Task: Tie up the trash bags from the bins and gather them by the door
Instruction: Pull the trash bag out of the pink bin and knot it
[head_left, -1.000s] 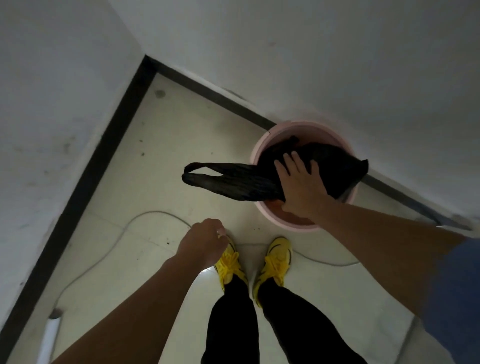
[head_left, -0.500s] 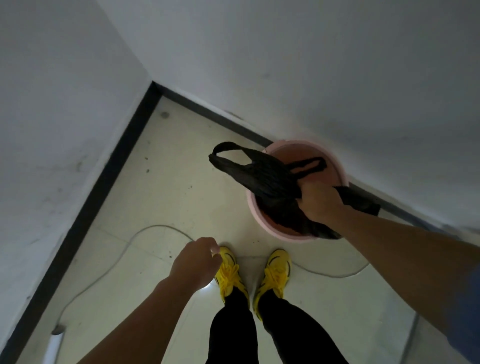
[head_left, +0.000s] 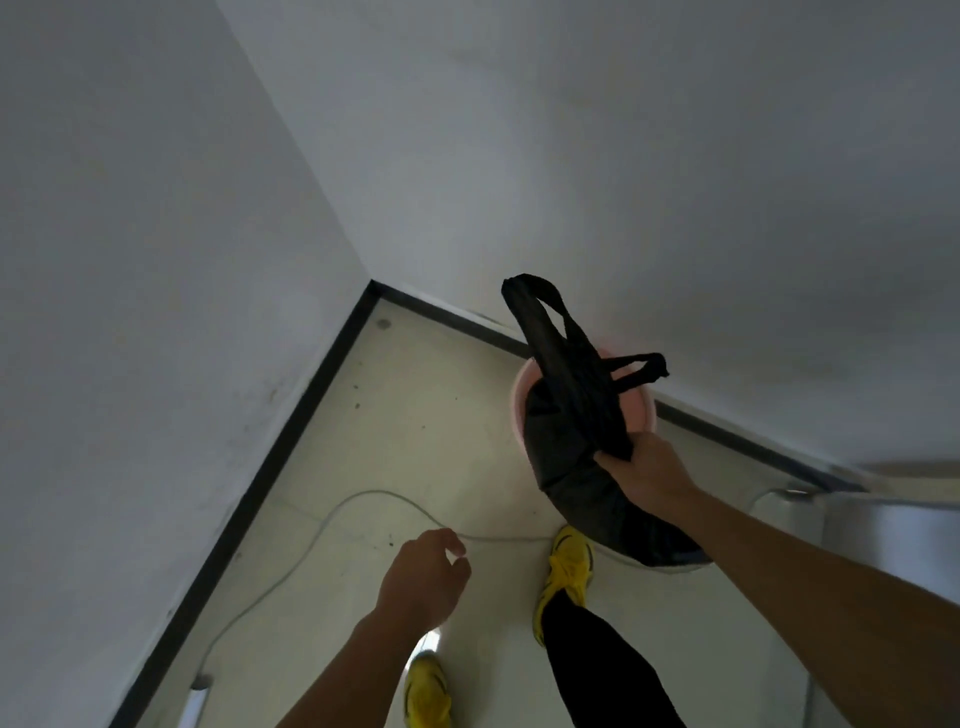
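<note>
A black trash bag (head_left: 566, 421) hangs in the air just right of centre, gripped by the right hand (head_left: 641, 467). The hand comes in from the 4 o'clock corner on a bare, outstretched arm, its back facing up, and its fingers are closed around the gathered plastic at the bag's middle. From that grip two loop handles stick up and outward: one long loop rises toward 12 o'clock against the wall, and a shorter one points toward 2 o'clock. The rest of the bag sags below the hand toward 5 o'clock, crumpled and dull black.

Directly behind the bag, a round pink bin (head_left: 522, 400) stands on the floor against the wall; the bag covers most of its opening.

The left hand (head_left: 426, 577) is at 6 o'clock, lower and well apart from the bag. It holds nothing, its fingers loosely curled, its forearm reaching up from the bottom edge.

Below the hands are two yellow shoes (head_left: 569, 564) and one black trouser leg (head_left: 597, 670). A thin pale cable (head_left: 332, 519) curves across the pale floor (head_left: 415, 415) from 7 o'clock toward the shoes. White walls (head_left: 156, 260) meet in a corner at 11 o'clock, edged by dark skirting (head_left: 291, 431).
</note>
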